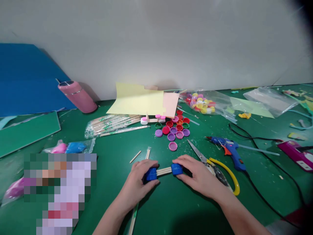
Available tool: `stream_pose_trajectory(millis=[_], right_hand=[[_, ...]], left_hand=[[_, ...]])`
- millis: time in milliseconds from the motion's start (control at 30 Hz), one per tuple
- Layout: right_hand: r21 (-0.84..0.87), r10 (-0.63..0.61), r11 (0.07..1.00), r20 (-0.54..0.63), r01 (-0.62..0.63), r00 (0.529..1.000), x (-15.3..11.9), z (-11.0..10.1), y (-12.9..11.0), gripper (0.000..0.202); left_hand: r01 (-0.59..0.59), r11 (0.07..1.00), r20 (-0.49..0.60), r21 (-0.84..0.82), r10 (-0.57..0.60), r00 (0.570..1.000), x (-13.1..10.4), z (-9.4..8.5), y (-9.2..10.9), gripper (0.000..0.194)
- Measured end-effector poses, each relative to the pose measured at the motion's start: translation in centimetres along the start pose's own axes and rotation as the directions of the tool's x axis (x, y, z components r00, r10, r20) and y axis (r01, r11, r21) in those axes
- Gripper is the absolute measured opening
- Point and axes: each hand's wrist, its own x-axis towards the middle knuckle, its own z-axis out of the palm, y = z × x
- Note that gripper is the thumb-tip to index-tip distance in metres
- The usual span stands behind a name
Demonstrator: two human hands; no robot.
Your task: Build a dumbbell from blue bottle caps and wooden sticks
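A green table (110, 169) spreads under everything, with the scissors (207, 161) lying on it. A blue board (26, 78) stands far to the left of the scissors and beyond them. Also to their left and farther back lie a yellow sheet of paper (137, 99), a bag of wooden sticks (114, 125) and, well off, a pink flask (78, 96). A clear bag of colored caps (200, 102) lies straight beyond the scissors. The glue gun (232, 151) rests just to the right of them, its nozzle pointing left.

The right hand (195, 173) is just to the left of the scissors, its forearm passing on their near side. It is narrowed to a pinch, fingers above and thumb below, holding the right blue piece (177, 169). The left hand (143, 176) is farther left of the scissors, curled more fully in the same way, thumb lowest, gripping the left blue piece (151, 174).

Loose caps (173, 130) lie beyond the scissors and to their left, with a pink-and-white piece (153, 120) at the group's far left. The held piece's short sticks (164, 171) run side by side between its blue ends, bare of fingers, left of the scissors. A single thin stick (135, 157) lies farther left of the scissors, near the left hand.
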Motion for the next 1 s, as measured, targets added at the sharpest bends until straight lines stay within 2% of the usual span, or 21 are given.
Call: stream_pose_trajectory(millis=[267,467,567,667,733,867,1000], right_hand=[[-0.008,0.01,1.0,-0.003,-0.01,1.0,-0.1,-0.1,-0.1,0.036],[-0.008,0.004,1.0,-0.005,-0.004,1.0,-0.1,0.0,0.0,0.036],[-0.007,-0.005,1.0,-0.013,0.005,1.0,-0.1,0.0,-0.1,0.036],[-0.004,-0.011,1.0,-0.019,0.011,1.0,-0.1,0.0,-0.2,0.036],[0.003,-0.017,1.0,-0.025,0.017,1.0,-0.1,0.0,-0.1,0.035],[0.014,-0.019,1.0,-0.031,0.019,0.999,-0.1,0.1,0.0,0.036],[0.012,-0.003,1.0,-0.038,0.003,0.999,-0.1,0.1,0.0,0.035]], left_hand=[[0.003,1.0,0.009,-0.007,-0.003,1.0,0.0,-0.1,0.1,0.039],[-0.053,0.998,-0.007,0.02,0.053,0.999,-0.1,-0.1,-0.2,0.036],[-0.103,0.992,-0.023,0.077,0.105,0.994,-0.2,0.2,-0.1,0.038],[-0.132,0.971,-0.042,0.198,0.143,0.989,-0.1,0.4,1.0,0.043],[-0.147,0.942,-0.025,0.3,0.162,0.986,0.3,0.5,2.0,0.039],[-0.159,0.877,0.087,0.452,0.134,0.987,1.3,0.7,4.0,0.024],[-0.184,0.831,0.164,0.525,0.113,0.98,2.0,1.2,4.4,0.01]])
